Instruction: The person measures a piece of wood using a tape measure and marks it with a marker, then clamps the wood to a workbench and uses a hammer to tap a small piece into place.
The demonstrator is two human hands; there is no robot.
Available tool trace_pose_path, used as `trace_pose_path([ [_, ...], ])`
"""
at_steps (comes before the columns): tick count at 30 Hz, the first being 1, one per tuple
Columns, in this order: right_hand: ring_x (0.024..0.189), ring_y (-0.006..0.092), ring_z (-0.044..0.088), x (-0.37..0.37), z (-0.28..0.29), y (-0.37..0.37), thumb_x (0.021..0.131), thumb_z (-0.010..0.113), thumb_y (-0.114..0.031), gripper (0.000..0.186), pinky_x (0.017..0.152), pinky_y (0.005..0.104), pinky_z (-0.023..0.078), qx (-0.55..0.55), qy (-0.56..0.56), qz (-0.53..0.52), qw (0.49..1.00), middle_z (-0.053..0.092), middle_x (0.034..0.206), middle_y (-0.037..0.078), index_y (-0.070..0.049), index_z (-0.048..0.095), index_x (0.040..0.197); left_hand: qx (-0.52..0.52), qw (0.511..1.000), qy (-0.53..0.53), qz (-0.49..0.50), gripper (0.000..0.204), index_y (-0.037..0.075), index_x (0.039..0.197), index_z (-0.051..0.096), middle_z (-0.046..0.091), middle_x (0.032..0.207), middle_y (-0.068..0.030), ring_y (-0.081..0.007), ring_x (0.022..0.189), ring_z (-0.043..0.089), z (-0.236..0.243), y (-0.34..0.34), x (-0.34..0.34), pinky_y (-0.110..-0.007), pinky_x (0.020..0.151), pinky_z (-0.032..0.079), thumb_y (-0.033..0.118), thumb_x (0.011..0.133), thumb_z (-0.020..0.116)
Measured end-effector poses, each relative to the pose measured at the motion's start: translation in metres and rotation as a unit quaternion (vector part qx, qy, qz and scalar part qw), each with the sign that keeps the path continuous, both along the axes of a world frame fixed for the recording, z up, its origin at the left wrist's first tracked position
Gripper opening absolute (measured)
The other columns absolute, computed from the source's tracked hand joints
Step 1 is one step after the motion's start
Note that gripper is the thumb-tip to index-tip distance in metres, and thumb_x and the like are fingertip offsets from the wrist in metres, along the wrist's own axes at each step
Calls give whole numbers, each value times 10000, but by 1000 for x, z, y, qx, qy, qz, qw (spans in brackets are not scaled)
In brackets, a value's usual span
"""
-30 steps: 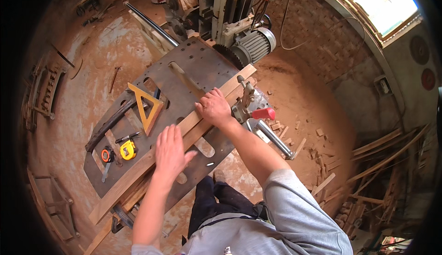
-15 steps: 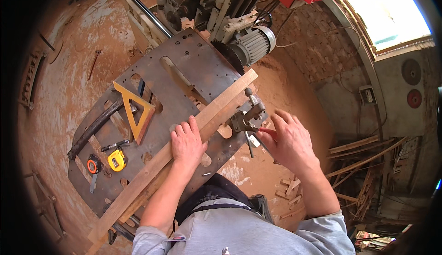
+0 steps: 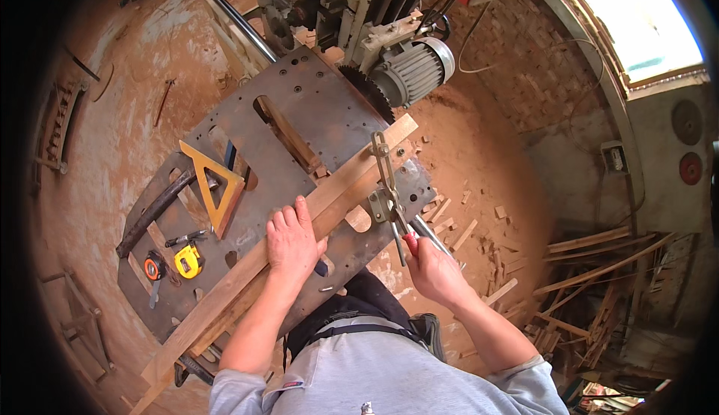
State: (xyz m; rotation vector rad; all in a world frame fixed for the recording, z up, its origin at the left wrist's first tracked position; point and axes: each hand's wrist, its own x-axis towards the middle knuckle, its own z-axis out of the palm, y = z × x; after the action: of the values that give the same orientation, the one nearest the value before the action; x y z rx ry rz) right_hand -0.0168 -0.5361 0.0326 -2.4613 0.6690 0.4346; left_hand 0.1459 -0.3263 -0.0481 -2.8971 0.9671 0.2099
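A long wooden board (image 3: 352, 171) lies diagonally over the dark metal saw table (image 3: 247, 100), with another wooden strip along its near side. My left hand (image 3: 290, 241) is clasped over the board near its middle, fingertips past its far edge and thumb on the near side. A metal toggle clamp (image 3: 383, 168) sits at the table's right edge, its slotted arm reaching over the board near its far end. My right hand (image 3: 434, 269) is closed around the clamp's red handle (image 3: 411, 243); most of that handle is hidden.
Behind the board's far end are a toothed saw blade (image 3: 365, 89) and a grey motor (image 3: 416, 70). On the table's left lie a yellow-edged set square (image 3: 213, 190), a yellow tape measure (image 3: 189, 261), an orange-and-black tape (image 3: 153, 267) and a dark bar (image 3: 157, 213). Wood scraps (image 3: 592, 295) are piled at right.
My right hand has closed on the clamp handle and moved down toward me. The clamp's arm has swung from the right over onto the board. My left hand stays on the board.
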Motion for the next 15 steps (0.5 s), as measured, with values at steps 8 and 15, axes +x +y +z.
trace_pose_path([
  [8, 778, 119, 517, 9, -23, -16, 963, 625, -307, 358, 729, 290, 446, 300, 30, -206, 931, 595, 879, 23, -10, 600, 1162, -6, 1000, -22, 3, 1050, -13, 1456, 407, 544, 1101, -111, -242, 984, 517, -1, -4, -4, -387, 874, 442, 571, 684, 815],
  [15, 744, 88, 503, 0, -38, -3, 939, 611, -181, 180, 667, 269, 425, 336, -64, -280, 897, 557, 814, -29, -43, 648, 1049, 19, 1000, 22, 2, 990, -13, 1401, 458, 583, 1039, -95, -212, 937, 538, 8, -6, 4, -369, 780, 437, 619, 703, 764],
])
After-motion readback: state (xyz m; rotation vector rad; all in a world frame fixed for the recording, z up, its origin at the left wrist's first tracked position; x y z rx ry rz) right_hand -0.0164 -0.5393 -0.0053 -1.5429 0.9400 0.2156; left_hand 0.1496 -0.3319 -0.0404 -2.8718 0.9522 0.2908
